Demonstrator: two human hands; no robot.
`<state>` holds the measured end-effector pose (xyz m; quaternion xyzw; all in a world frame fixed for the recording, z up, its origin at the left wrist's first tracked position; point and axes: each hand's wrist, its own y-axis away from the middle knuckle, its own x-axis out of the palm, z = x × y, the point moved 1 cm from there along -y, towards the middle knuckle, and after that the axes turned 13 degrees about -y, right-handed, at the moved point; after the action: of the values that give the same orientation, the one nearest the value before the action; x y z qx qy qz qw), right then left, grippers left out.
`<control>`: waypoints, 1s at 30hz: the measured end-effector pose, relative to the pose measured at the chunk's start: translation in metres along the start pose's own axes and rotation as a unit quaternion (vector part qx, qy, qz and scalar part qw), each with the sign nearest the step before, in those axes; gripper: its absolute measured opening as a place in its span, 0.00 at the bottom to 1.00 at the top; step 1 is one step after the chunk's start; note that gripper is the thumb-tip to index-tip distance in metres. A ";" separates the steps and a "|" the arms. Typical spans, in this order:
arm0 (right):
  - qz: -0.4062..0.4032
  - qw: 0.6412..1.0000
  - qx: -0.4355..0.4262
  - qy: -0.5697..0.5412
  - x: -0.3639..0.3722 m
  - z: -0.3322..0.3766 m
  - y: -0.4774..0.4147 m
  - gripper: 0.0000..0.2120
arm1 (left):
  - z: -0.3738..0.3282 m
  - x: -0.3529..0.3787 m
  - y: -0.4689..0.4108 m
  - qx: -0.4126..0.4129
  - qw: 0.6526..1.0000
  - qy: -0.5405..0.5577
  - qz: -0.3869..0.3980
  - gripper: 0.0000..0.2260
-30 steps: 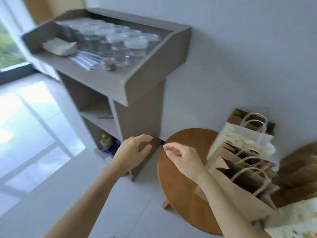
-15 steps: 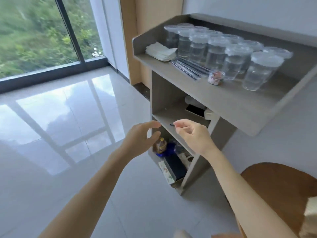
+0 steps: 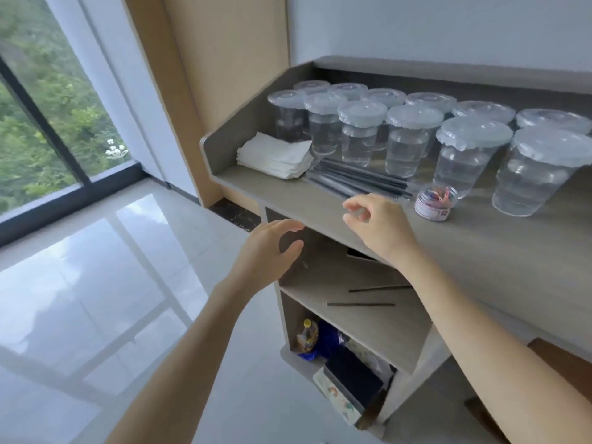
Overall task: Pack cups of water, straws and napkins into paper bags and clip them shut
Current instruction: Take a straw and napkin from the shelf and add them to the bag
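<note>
Left hand [image 3: 269,251] spread, right hand [image 3: 376,225] loosely curled, both empty. Straws [image 3: 358,179] lie at the right hand's 12 o'clock, near the bench [image 3: 480,251] front, probably for easy reach.

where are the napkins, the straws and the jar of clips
napkins [image 3: 275,154], head view, top sheet of the stack
straws [image 3: 360,177], head view, middle of the bundle
jar of clips [image 3: 435,204], head view, its clear side wall

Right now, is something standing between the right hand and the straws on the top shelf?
Nothing visible does. The right hand hovers just before the straws; the jar of clips stands aside, to its right.
</note>
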<state>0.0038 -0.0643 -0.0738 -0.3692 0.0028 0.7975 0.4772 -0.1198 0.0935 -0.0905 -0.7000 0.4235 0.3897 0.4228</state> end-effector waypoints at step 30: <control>-0.109 0.941 0.250 0.202 0.093 0.011 -0.110 0.05 | 0.137 0.015 -0.248 0.337 0.938 -0.017 -0.078 0.10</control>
<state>0.0566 0.0701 -0.0826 -0.3898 0.2582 0.6229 0.6272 0.0885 0.2861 -0.0854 -0.5409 0.4671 0.2018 0.6697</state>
